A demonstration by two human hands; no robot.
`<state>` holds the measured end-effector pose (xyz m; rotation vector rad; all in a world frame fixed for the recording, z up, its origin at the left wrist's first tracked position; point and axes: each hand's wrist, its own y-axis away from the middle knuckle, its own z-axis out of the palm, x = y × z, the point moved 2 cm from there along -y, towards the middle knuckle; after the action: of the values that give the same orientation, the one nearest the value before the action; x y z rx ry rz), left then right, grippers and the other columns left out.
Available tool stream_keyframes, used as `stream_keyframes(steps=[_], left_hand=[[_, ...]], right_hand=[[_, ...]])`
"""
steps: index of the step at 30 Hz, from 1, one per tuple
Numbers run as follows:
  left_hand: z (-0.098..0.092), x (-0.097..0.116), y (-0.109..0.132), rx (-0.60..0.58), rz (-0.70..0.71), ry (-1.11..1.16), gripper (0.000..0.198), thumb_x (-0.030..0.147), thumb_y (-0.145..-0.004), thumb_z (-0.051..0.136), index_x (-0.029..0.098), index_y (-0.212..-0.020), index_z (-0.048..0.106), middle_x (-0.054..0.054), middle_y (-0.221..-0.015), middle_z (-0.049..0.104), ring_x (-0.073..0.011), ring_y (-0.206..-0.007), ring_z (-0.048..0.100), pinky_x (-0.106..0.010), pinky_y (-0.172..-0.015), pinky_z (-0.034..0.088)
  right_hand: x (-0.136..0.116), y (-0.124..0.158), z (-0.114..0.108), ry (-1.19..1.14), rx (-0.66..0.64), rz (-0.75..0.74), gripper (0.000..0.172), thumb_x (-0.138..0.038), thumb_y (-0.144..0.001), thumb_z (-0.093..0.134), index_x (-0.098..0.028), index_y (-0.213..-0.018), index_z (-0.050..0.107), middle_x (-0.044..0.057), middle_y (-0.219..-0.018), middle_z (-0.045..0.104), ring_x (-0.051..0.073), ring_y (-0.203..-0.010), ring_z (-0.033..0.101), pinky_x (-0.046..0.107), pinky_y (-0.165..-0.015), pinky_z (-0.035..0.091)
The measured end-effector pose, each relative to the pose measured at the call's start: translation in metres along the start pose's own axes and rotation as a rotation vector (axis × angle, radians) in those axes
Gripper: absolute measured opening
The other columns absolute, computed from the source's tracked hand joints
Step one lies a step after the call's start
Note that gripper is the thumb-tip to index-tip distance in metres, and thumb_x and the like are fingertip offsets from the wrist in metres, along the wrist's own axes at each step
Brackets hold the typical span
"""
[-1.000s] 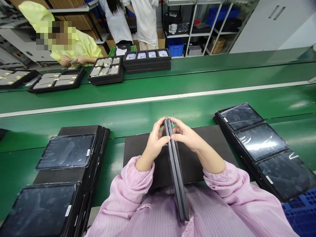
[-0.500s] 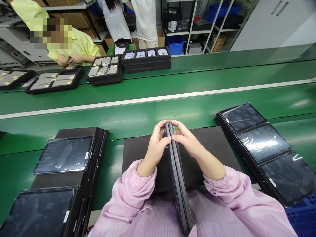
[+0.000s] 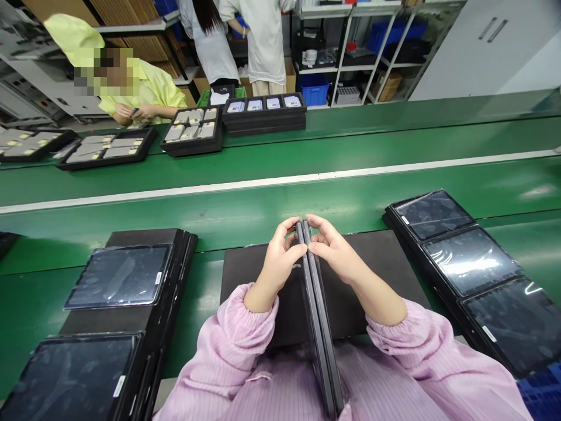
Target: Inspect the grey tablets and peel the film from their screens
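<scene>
Two thin dark tablets [image 3: 316,316] stand on edge side by side in front of my body, their long sides running toward me. My left hand [image 3: 280,257] grips the far end of the left one, thumb on the near edge and fingers around the far corner. On the other side my right hand [image 3: 335,251] holds the right tablet the same way. The tablets touch or nearly touch; their screens are turned out of sight. Beneath them lies a flat black mat [image 3: 372,280] on the green bench.
Left, a stack of black trays [image 3: 127,237] bears film-covered tablets [image 3: 123,275]. Right, another tray holds three tablets [image 3: 473,260]. Across the green bench [image 3: 245,210] stand trays of small grey parts [image 3: 193,131]. A person in yellow [image 3: 153,88] works there, with two people in white behind.
The view has shifted slightly, so the surroundings sit a little lower and further right. Both hands keep their hold on the tablets, which have barely moved.
</scene>
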<state>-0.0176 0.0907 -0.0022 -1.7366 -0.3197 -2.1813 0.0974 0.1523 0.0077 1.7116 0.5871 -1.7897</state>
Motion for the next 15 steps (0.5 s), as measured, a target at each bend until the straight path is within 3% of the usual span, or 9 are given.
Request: stream_keyframes(steps=[3, 6, 8, 11, 15], left_hand=[[-0.003, -0.002, -0.003, 0.01, 0.012, 0.005, 0.037, 0.027, -0.072, 0.062, 0.02, -0.108, 0.058, -0.006, -0.113, 0.062, -0.0227, -0.107, 0.055, -0.037, -0.097, 0.04], [-0.004, -0.004, -0.003, 0.039, -0.003, -0.026, 0.028, 0.032, -0.078, 0.058, 0.02, -0.103, 0.062, -0.005, -0.113, 0.063, -0.0237, -0.112, 0.054, -0.038, -0.1, 0.038], [-0.005, -0.004, -0.003, 0.097, -0.025, -0.074, 0.026, 0.034, -0.081, 0.058, 0.021, -0.104, 0.063, -0.006, -0.115, 0.063, -0.0239, -0.112, 0.054, -0.038, -0.099, 0.039], [-0.008, 0.002, -0.002, 0.175, -0.026, -0.123, 0.031, 0.038, -0.085, 0.056, 0.018, -0.108, 0.06, -0.008, -0.116, 0.061, -0.0238, -0.108, 0.056, -0.044, -0.095, 0.042], [-0.01, 0.017, 0.004, 0.106, 0.01, -0.113, 0.031, 0.043, -0.08, 0.061, 0.02, -0.1, 0.064, -0.005, -0.109, 0.065, -0.0272, -0.108, 0.056, -0.042, -0.095, 0.043]], right_hand=[[-0.007, 0.015, 0.003, 0.249, 0.104, -0.167, 0.047, -0.022, -0.075, 0.052, -0.025, -0.122, 0.048, 0.012, -0.13, 0.043, 0.015, -0.073, 0.055, 0.032, -0.06, 0.05], [-0.014, 0.035, 0.011, 0.571, 0.145, -0.395, 0.026, -0.022, -0.081, 0.05, -0.023, -0.104, 0.061, 0.013, -0.133, 0.043, 0.02, -0.084, 0.059, 0.038, -0.07, 0.053], [-0.017, 0.043, 0.015, 0.711, 0.12, -0.471, 0.023, -0.024, -0.084, 0.049, -0.022, -0.103, 0.063, 0.015, -0.129, 0.047, 0.023, -0.088, 0.06, 0.042, -0.075, 0.054], [-0.021, 0.044, 0.019, 0.853, 0.096, -0.43, 0.028, -0.023, -0.085, 0.05, -0.02, -0.11, 0.061, 0.017, -0.131, 0.048, 0.026, -0.095, 0.061, 0.043, -0.075, 0.056], [-0.03, 0.042, 0.028, 0.978, 0.118, -0.366, 0.032, -0.025, -0.081, 0.058, -0.02, -0.113, 0.059, 0.014, -0.131, 0.051, 0.03, -0.108, 0.057, 0.043, -0.083, 0.056]])
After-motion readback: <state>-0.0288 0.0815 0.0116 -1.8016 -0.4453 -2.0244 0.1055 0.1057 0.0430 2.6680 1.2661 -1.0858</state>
